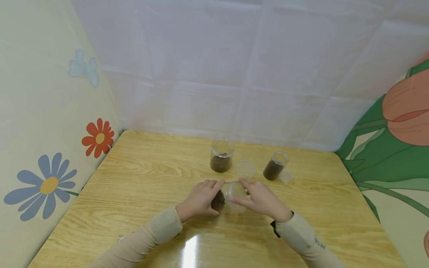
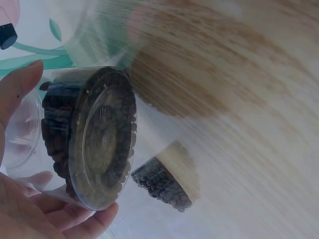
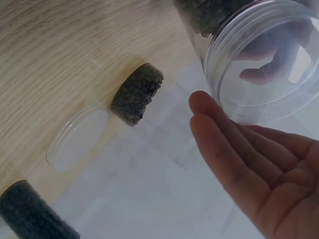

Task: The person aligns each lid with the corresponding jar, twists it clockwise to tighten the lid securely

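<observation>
My left hand (image 1: 201, 197) grips a clear jar (image 2: 104, 139) partly filled with dark brown beans. The jar is tipped on its side, its round base towards the left wrist camera and its mouth end towards my right hand (image 1: 264, 199). Thumb and fingers of the right hand span the clear lid (image 3: 219, 64) at that end. In the right wrist view the fingertips lie along the ridged rim, and a fingertip shows through the clear plastic. The head view does not show whether lid and jar are separated.
Behind the hands a wide clear jar (image 1: 221, 163) of dark beans stands uncovered, with a clear lid (image 1: 245, 168) flat beside it. Farther right stands a narrower jar (image 1: 273, 170) of dark contents, a small lid (image 1: 285, 176) beside it. A white sheet (image 1: 207, 74) hangs behind the wooden table (image 1: 151, 160).
</observation>
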### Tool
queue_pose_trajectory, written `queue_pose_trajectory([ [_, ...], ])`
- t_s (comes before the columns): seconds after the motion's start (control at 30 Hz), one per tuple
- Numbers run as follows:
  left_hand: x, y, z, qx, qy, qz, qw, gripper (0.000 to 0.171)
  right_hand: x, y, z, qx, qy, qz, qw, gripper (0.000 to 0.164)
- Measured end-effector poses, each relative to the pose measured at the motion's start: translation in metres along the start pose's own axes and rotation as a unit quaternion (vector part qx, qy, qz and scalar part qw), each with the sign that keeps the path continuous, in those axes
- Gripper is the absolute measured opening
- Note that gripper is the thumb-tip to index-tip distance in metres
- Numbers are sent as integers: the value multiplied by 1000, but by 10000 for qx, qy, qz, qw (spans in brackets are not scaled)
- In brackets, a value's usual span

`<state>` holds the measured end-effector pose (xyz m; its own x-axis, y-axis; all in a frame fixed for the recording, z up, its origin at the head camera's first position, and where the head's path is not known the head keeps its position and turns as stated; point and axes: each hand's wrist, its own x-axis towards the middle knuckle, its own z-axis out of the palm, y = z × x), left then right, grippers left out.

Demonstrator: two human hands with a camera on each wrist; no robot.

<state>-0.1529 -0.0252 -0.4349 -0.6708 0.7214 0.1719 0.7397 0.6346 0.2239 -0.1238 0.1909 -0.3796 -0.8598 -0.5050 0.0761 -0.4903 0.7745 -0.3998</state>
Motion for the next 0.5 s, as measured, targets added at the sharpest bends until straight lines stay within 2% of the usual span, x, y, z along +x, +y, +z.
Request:
queue_pose_trajectory([
  [0.1,0,0,0,-14,-31,-5,10000,97,0,0,1,-14,45,126,9999,63],
  [0.2,0,0,0,-53,-39,-19,10000,96,-1,-1,-1,41,-26,236,9997,73],
  [0.27,0,0,0,-86,-27,-28,10000,97,-3,0,-4,46,-49,133,9999,78],
  [0.37,-1,-1,0,-117,-18,-46,9999,97,-6,5,-8,-102,-44,-462,9989,82],
  [0.5,-1,-2,0,-116,-9,-45,9999,98,-6,11,-11,-410,55,-1460,9884,83],
])
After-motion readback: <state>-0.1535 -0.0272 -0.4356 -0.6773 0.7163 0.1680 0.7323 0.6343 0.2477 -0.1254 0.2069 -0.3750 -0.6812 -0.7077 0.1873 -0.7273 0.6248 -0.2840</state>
